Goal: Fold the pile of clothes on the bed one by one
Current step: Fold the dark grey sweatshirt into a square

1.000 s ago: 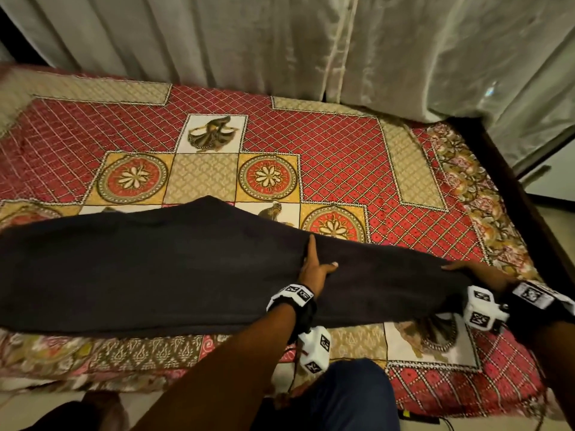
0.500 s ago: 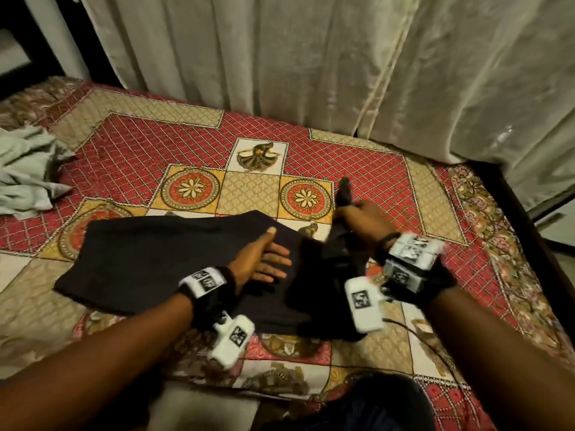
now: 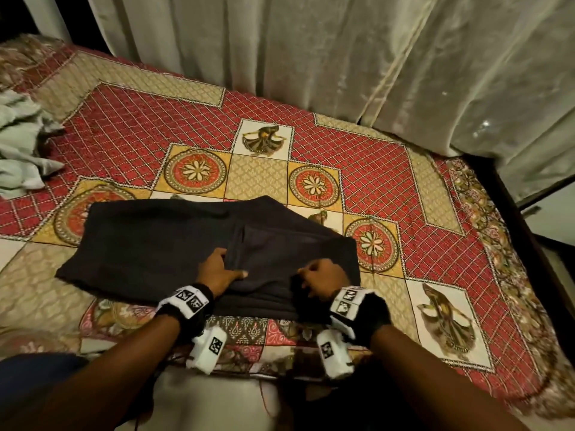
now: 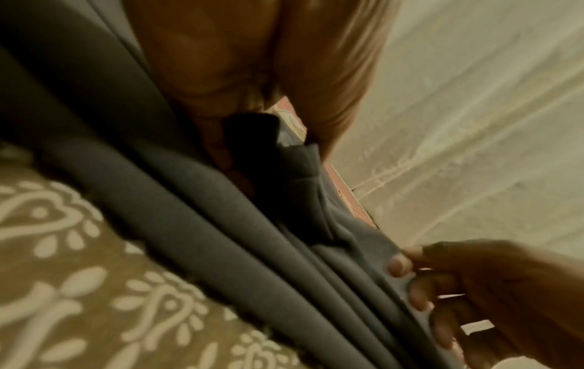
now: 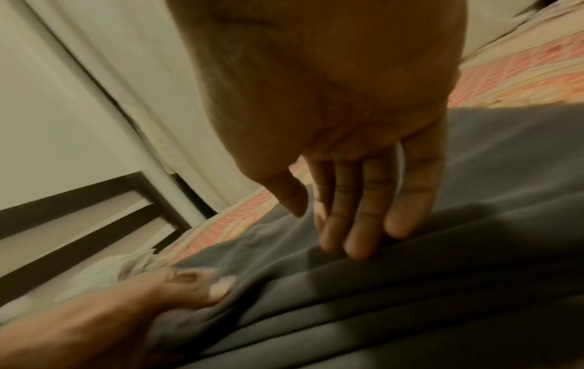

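A dark grey garment [image 3: 149,244] lies folded over itself near the front edge of the patterned bed cover [image 3: 404,181]. My left hand [image 3: 228,264] grips a fold at the middle of its near side, fingers tucked under the top layer and thumb on top. In the right wrist view that left hand [image 5: 189,292] pinches bunched fabric [image 5: 411,312]. My right hand [image 3: 322,276] sits on the garment's right near corner. Its fingers [image 5: 357,224] are fairly straight, tips pressing the cloth, thumb apart and holding nothing. In the left wrist view the right hand's fingertips [image 4: 401,267] touch the fabric's [image 4: 221,237] edge.
A crumpled pale green pile of clothes [image 3: 18,144] lies at the bed's far left. Pale curtains [image 3: 342,57] hang along the far side. A dark bed frame [image 3: 529,231] borders the right edge. My legs are against the bed's front edge.
The garment lay stretched out long; my right hand carried its right end over to the left, so it now lies doubled. Both hands have come together at its near edge.
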